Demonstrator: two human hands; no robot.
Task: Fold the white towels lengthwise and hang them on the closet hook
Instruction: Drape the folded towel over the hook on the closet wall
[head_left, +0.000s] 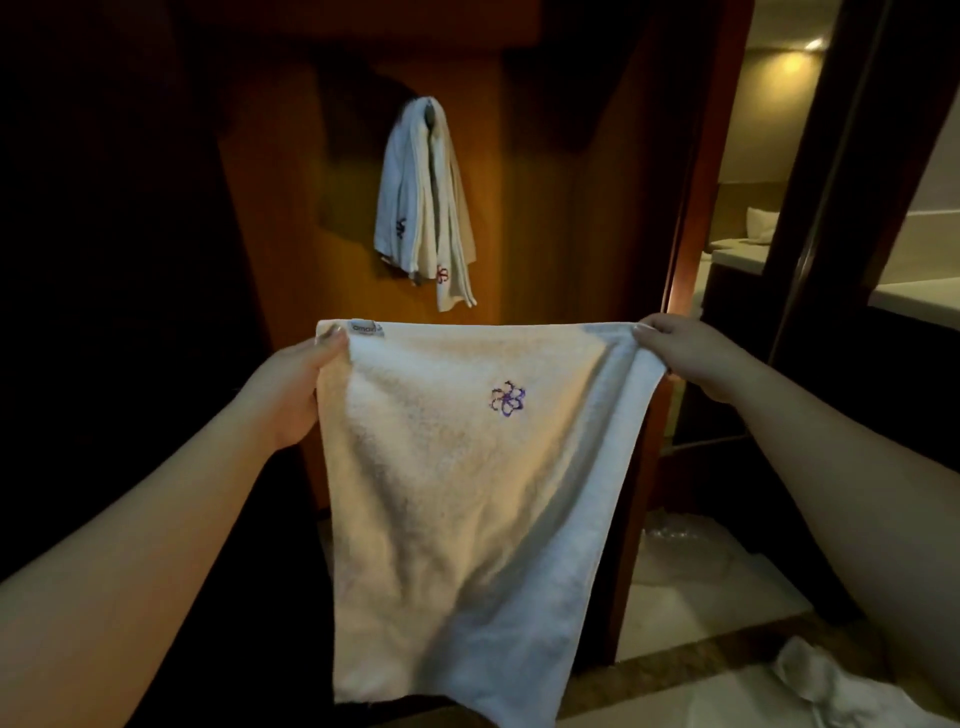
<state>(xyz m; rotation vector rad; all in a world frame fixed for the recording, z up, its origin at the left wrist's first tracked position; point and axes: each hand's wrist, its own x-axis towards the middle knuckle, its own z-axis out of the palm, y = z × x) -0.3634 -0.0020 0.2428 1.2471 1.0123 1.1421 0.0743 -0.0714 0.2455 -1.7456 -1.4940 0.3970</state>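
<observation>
A small tag (366, 328) sewn at the top left corner of the held towel (447, 493) bears letters that look like "amari", partly cut off.

Dim, warm-lit wooden closet panel (561, 208) straight ahead. Pale tiled floor (691, 587) lower right. Beyond the doorway, a bed with pillow (759, 224) under a ceiling lamp (813, 44).

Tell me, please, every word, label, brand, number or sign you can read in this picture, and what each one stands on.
"omari" or similar: small label at the top left edge of the held towel, partly cut off and blurred, so the reading is uncertain.
Purple flower emblem on the held towel: an embroidered motif, no letters.
Emblems on the hanging towels, one purple, one red: too small to read.
No other text or numbers are visible.
</observation>
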